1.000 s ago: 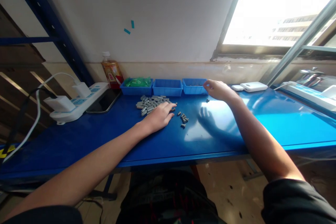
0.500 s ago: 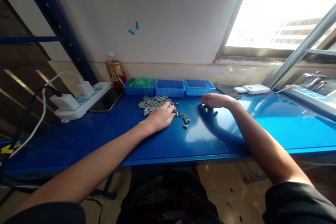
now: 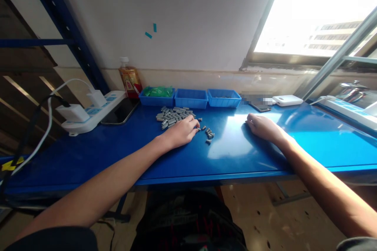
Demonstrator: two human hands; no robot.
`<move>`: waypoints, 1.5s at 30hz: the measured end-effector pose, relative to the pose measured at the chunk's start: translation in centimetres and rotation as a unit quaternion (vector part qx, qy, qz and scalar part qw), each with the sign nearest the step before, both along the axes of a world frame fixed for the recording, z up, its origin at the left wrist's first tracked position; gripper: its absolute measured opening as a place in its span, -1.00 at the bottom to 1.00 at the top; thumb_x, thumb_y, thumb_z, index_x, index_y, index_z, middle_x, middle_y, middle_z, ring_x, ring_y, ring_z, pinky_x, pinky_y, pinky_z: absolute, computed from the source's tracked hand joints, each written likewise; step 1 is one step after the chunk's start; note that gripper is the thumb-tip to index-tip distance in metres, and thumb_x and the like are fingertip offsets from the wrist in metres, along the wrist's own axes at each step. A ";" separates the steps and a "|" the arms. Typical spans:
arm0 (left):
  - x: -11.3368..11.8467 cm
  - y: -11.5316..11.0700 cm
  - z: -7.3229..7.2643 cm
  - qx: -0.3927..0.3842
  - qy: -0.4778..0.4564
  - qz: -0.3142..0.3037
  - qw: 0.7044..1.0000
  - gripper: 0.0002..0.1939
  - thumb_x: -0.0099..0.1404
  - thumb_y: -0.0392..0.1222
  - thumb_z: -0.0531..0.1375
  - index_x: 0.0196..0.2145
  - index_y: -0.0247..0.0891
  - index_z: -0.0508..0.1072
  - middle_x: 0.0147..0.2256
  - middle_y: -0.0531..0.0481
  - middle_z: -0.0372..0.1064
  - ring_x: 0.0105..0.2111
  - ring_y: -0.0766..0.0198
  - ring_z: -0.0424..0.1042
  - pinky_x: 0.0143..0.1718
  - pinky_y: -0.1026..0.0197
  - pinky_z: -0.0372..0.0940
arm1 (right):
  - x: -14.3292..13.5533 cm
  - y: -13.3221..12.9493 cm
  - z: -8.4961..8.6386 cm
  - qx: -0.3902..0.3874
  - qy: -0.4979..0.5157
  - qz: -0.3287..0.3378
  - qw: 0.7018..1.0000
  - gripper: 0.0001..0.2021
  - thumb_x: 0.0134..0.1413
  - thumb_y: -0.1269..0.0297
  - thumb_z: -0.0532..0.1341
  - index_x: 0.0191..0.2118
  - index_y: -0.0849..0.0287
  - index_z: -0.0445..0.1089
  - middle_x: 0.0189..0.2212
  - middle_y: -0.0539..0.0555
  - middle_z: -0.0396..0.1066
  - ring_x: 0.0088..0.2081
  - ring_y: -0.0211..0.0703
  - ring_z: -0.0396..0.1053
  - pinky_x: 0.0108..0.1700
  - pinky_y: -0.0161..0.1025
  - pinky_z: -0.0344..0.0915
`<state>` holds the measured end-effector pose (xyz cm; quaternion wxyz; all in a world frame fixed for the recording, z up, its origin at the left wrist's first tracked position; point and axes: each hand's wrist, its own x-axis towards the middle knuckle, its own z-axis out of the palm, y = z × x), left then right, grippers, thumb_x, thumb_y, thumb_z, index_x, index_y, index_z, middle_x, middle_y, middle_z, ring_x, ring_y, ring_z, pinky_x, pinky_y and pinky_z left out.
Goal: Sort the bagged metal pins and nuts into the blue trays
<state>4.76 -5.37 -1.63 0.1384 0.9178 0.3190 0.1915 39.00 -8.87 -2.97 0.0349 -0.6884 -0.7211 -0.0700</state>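
Note:
My left hand (image 3: 185, 130) rests on the table at the right edge of a pile of small grey metal cylinders (image 3: 169, 117). Its fingers are bent and closed, with a small metal piece (image 3: 198, 128) showing at the fingertips. Just right of them lie several loose metal pieces (image 3: 209, 133), and one more (image 3: 200, 119) lies behind the fingers. Farther right, my right hand (image 3: 262, 127) is low on the tabletop with its fingers curled in. Whatever it covers or grips is hidden from view.
Three blue bins line the wall: one with green packets (image 3: 159, 92), a middle one (image 3: 191, 104), and one with small parts (image 3: 224, 102). A bottle (image 3: 129, 80), a phone (image 3: 120, 110) and a power strip (image 3: 85, 119) stand left. A white device (image 3: 287, 100) lies at the back right.
My right hand has moved right and toward me, lower on the table. The dark metal pieces that lay under and beside it no longer show. My left hand has barely shifted.

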 end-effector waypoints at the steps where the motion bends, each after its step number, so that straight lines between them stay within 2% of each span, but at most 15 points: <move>1: 0.0 0.1 0.0 0.000 -0.004 0.002 1.000 -0.79 0.35 -0.20 0.05 -0.16 -0.25 0.43 -0.15 -0.13 0.32 -0.20 0.10 0.42 -0.10 0.08 0.31 | -0.5 -0.1 0.2 0.013 0.010 0.017 1.000 -0.81 0.23 0.27 -0.04 -0.27 0.17 0.28 -0.33 0.25 0.45 -0.31 0.05 0.40 -0.31 -0.16 0.19; 7: 0.1 0.2 -0.2 -0.006 -0.038 0.011 0.999 -0.82 0.31 -0.13 0.08 -0.21 -0.23 0.42 -0.19 -0.11 0.37 -0.20 0.09 0.41 -0.12 0.09 0.31 | -6.1 2.0 5.1 0.145 0.084 0.256 0.952 -0.74 0.29 0.19 -0.06 -0.19 0.14 0.33 -0.29 0.16 0.40 -0.28 -0.07 0.34 -0.21 -0.20 0.23; 9: 0.1 0.2 -0.1 -0.014 -0.055 0.022 0.998 -0.82 0.30 -0.13 0.10 -0.22 -0.24 0.42 -0.21 -0.11 0.39 -0.21 0.09 0.41 -0.14 0.09 0.31 | -7.6 4.1 6.9 0.209 0.073 0.214 0.952 -0.72 0.29 0.20 -0.06 -0.12 0.16 0.34 -0.20 0.21 0.38 -0.21 -0.03 0.35 -0.17 -0.18 0.23; 11: 0.1 0.1 0.0 -0.027 -0.075 0.043 0.996 -0.82 0.29 -0.13 0.11 -0.24 -0.27 0.42 -0.24 -0.11 0.41 -0.26 0.11 0.42 -0.19 0.11 0.31 | -8.4 6.0 7.8 0.234 0.063 0.103 0.965 -0.71 0.26 0.20 0.00 -0.06 0.21 0.34 -0.14 0.28 0.35 -0.19 0.05 0.36 -0.21 -0.14 0.24; 14: 0.2 0.2 0.3 -0.053 -0.114 0.080 0.989 -0.79 0.31 -0.11 0.08 -0.27 -0.29 0.43 -0.31 -0.08 0.43 -0.34 0.16 0.42 -0.28 0.17 0.30 | -9.6 6.7 7.1 0.193 0.083 0.056 0.976 -0.67 0.20 0.17 0.10 0.00 0.23 0.34 -0.09 0.29 0.36 -0.19 0.08 0.39 -0.23 -0.13 0.26; 20: 0.2 0.7 0.1 -0.124 -0.182 0.103 0.970 -0.62 0.36 0.06 -0.01 -0.36 -0.28 0.41 -0.51 0.03 0.37 -0.51 0.26 0.34 -0.49 0.27 0.20 | -14.1 2.6 3.9 0.151 0.143 0.319 0.925 -0.75 0.17 0.22 0.16 -0.06 0.17 0.36 -0.17 0.13 0.41 -0.17 -0.09 0.39 -0.17 -0.25 0.26; 24: 0.1 1.0 -0.2 -0.153 -0.195 0.090 0.965 -0.55 0.38 0.08 -0.08 -0.42 -0.29 0.37 -0.61 0.08 0.25 -0.60 0.31 0.27 -0.56 0.29 0.17 | -15.6 2.1 3.4 0.136 0.159 0.347 0.914 -0.87 0.19 0.33 0.13 -0.18 0.18 0.39 -0.27 0.10 0.43 -0.23 -0.16 0.39 -0.21 -0.30 0.25; 28: 0.2 1.1 -0.3 -0.136 -0.180 0.083 0.971 -0.54 0.41 0.03 -0.14 -0.33 -0.31 0.42 -0.52 0.01 0.35 -0.57 0.30 0.33 -0.52 0.27 0.25 | -15.3 2.8 4.1 0.166 0.154 0.349 0.909 -0.84 0.24 0.31 0.08 -0.22 0.18 0.40 -0.30 0.10 0.45 -0.27 -0.17 0.40 -0.25 -0.32 0.24; 30: 0.5 1.2 -0.5 -0.106 -0.164 0.086 0.977 -0.60 0.40 -0.03 -0.09 -0.20 -0.32 0.44 -0.35 -0.06 0.43 -0.48 0.27 0.39 -0.42 0.23 0.31 | -14.4 3.7 5.1 0.217 0.149 0.309 0.914 -0.77 0.28 0.27 0.02 -0.24 0.18 0.40 -0.29 0.12 0.47 -0.24 -0.14 0.41 -0.22 -0.29 0.24; 33: 1.4 1.7 -0.8 -0.048 -0.128 0.083 0.987 -0.70 0.33 -0.17 0.04 -0.07 -0.31 0.43 -0.10 -0.16 0.38 -0.26 0.18 0.43 -0.19 0.15 0.33 | -11.8 5.8 6.5 0.297 0.155 0.142 0.932 -0.72 0.29 0.22 -0.01 -0.15 0.19 0.40 -0.21 0.19 0.48 -0.18 -0.02 0.41 -0.18 -0.20 0.25; 35: 2.0 2.2 -1.0 -0.018 -0.100 0.074 0.992 -0.72 0.28 -0.24 0.09 -0.08 -0.31 0.44 -0.08 -0.18 0.37 -0.16 0.10 0.42 -0.06 0.10 0.29 | -9.7 6.9 6.7 0.294 0.150 0.022 0.944 -0.70 0.24 0.22 0.05 0.00 0.23 0.34 -0.18 0.23 0.48 -0.16 0.08 0.41 -0.19 -0.14 0.26; 37: 2.5 2.5 -1.2 0.001 -0.078 0.069 0.995 -0.77 0.26 -0.26 0.12 -0.14 -0.30 0.46 -0.14 -0.17 0.39 -0.13 0.05 0.41 -0.03 0.06 0.27 | -8.2 7.2 6.2 0.252 0.143 -0.029 0.957 -0.62 0.19 0.22 0.10 0.08 0.26 0.28 -0.21 0.22 0.49 -0.17 0.11 0.42 -0.21 -0.13 0.26; 39: 2.8 2.6 -1.3 0.014 -0.066 0.073 0.995 -0.83 0.26 -0.27 0.12 -0.20 -0.29 0.46 -0.20 -0.15 0.40 -0.17 0.04 0.41 -0.06 0.04 0.29 | -7.7 6.7 5.3 0.200 0.143 0.002 0.969 -0.63 0.17 0.22 0.13 0.06 0.23 0.31 -0.28 0.17 0.50 -0.22 0.05 0.42 -0.24 -0.17 0.25; 41: 2.8 2.6 -1.3 0.022 -0.061 0.081 0.995 -0.87 0.27 -0.26 0.12 -0.25 -0.29 0.45 -0.24 -0.14 0.40 -0.21 0.03 0.42 -0.11 0.03 0.30 | -8.5 5.9 4.3 0.145 0.156 0.092 0.973 -0.70 0.16 0.22 0.14 -0.02 0.19 0.38 -0.36 0.10 0.48 -0.29 -0.06 0.41 -0.25 -0.23 0.24; 45: 2.4 2.4 -1.3 0.028 -0.053 0.097 0.993 -0.95 0.25 -0.28 0.14 -0.34 -0.27 0.41 -0.30 -0.11 0.38 -0.25 0.05 0.41 -0.16 0.06 0.31 | -11.6 5.1 2.8 0.042 0.169 0.289 0.941 -0.77 0.08 0.28 0.23 -0.12 0.18 0.45 -0.38 0.05 0.43 -0.34 -0.19 0.36 -0.27 -0.31 0.20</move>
